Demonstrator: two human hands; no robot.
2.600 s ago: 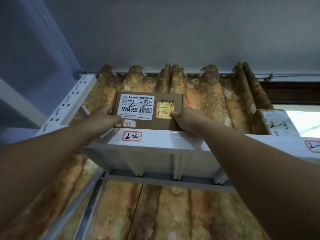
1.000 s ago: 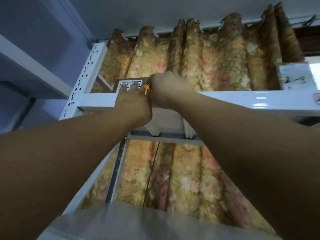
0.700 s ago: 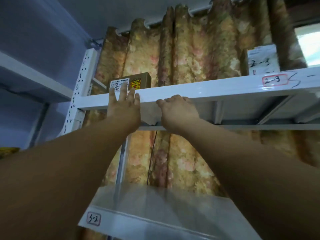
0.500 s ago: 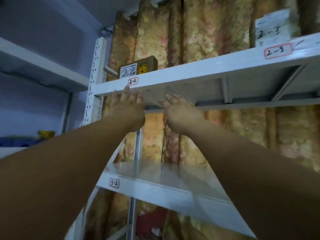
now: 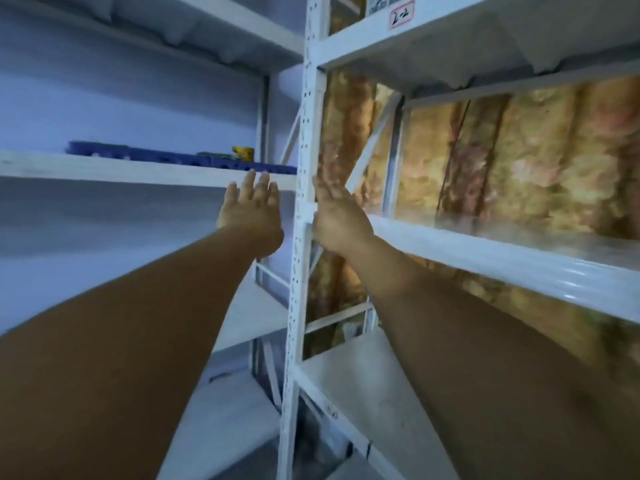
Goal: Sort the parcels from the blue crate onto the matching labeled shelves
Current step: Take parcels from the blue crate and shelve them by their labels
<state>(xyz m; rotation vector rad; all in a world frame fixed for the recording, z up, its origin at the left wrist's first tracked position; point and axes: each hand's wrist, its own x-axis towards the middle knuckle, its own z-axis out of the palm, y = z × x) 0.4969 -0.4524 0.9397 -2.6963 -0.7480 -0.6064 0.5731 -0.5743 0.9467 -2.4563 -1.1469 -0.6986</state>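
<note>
My left hand (image 5: 252, 209) is stretched out with straight fingers and holds nothing, in front of the left rack's shelf edge. My right hand (image 5: 337, 216) is also flat and empty, beside the white perforated upright (image 5: 304, 140). The blue crate (image 5: 180, 157) sits on the left rack's shelf (image 5: 104, 169), a yellow item (image 5: 242, 153) showing in it. At the top of the frame the shelf with the red-framed label 2-2 (image 5: 401, 15) carries the brown parcel, only its bottom edge (image 5: 384, 1) showing.
White shelf racks stand left and right, meeting at the upright. A flowered orange curtain (image 5: 519, 161) hangs behind the right rack. A glossy white shelf (image 5: 502, 261) runs under my right arm, lower shelves (image 5: 363, 386) sit below.
Both hands let go of the brown parcel on shelf 2-2 and drew back down. The view has swung down and left, bringing the blue crate into sight.
</note>
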